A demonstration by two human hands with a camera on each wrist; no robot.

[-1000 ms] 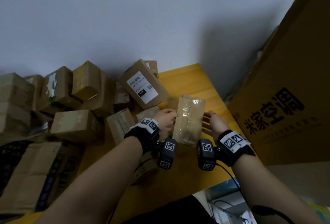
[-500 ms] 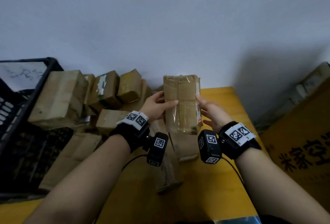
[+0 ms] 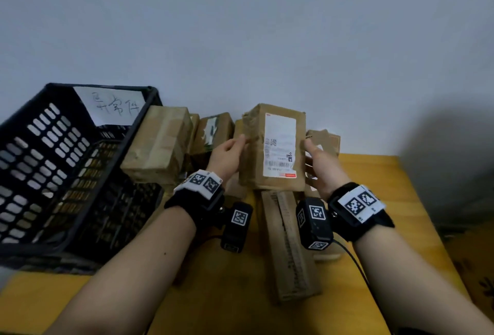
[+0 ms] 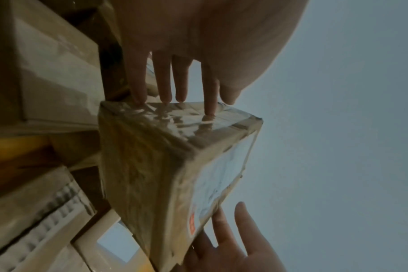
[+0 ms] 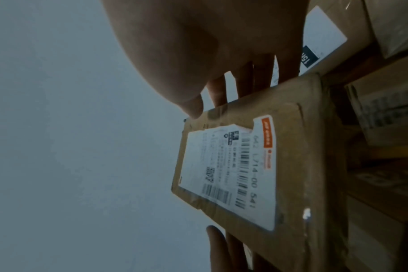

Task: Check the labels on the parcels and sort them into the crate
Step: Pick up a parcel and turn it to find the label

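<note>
The left hand (image 3: 227, 154) and the right hand (image 3: 319, 163) hold a brown parcel (image 3: 272, 147) upright between them above the yellow bench (image 3: 379, 187), straight fingers pressed against its two narrow sides. Its white shipping label (image 3: 280, 145) faces the person. A black crate (image 3: 66, 169) bearing a handwritten paper sign (image 3: 112, 106) stands at the left, beside a heap of other cardboard parcels (image 3: 157, 145).
</note>
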